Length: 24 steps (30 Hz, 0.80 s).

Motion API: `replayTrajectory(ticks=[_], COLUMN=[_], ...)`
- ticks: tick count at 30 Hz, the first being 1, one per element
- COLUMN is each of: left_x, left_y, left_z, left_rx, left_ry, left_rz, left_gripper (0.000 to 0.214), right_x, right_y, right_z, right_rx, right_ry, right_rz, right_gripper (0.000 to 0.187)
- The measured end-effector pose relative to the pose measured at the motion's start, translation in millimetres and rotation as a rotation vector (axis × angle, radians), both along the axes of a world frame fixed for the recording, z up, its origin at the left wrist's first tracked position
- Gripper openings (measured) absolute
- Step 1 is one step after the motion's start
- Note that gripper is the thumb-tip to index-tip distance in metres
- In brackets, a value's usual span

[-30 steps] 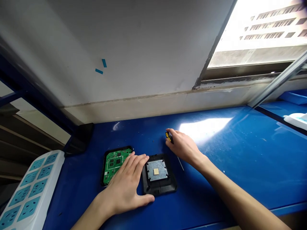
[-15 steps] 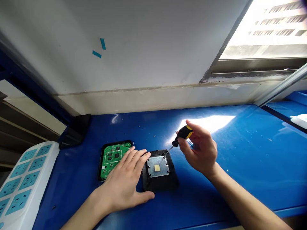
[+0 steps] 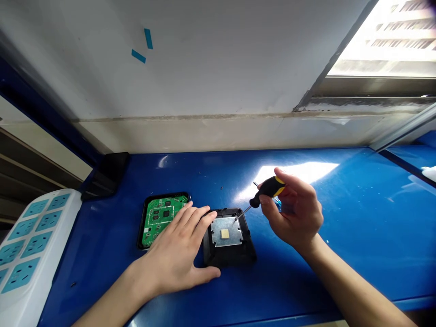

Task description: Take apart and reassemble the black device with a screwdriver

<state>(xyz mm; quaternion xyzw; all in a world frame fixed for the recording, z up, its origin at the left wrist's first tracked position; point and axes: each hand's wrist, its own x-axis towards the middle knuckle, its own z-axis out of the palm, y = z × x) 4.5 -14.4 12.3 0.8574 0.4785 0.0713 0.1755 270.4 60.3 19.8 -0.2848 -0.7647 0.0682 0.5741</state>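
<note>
My right hand (image 3: 295, 210) grips a black and yellow screwdriver (image 3: 269, 190), its shaft slanting down to the left. The tip meets the upper right corner of a silver metal plate (image 3: 231, 225) with a small cream square pad (image 3: 225, 234) on it. That plate lies inside a black plastic cover (image 3: 230, 259). My left hand (image 3: 180, 245) rests with fingers stretched out along the cover's left edge. Left of the cover lies a black case holding a green circuit board (image 3: 161, 215), partly hidden behind my left hand.
A white power strip (image 3: 63, 231) with blue sockets runs along the left edge. A black object (image 3: 107, 175) stands at the back left of the blue table (image 3: 357, 218). Tiny dark screws (image 3: 73, 284) lie loose. Behind are a wall and a window.
The camera view has shifted slightly. My right hand and the screwdriver handle lean a little further right, with the tip still at the plate's corner. My left hand stays on the cover.
</note>
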Motion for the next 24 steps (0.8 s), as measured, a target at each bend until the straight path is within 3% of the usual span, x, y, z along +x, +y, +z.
replayTrajectory(ticks=[18, 24], left_x=[-0.1, -0.4], left_y=[-0.7, -0.8], left_z=[-1.6, -1.5], left_rx=[0.018, 0.010], left_ry=[-0.021, -0.042], left_rz=[-0.007, 0.003], left_gripper=[0.099, 0.098], right_x=[1.2, -1.7], right_y=[-1.5, -5.0], right_z=[1.2, 6.4], right_rx=[-0.006, -0.061], right_ry=[-0.044, -0.023], right_rz=[-0.034, 0.042], right_gripper=[0.079, 0.073])
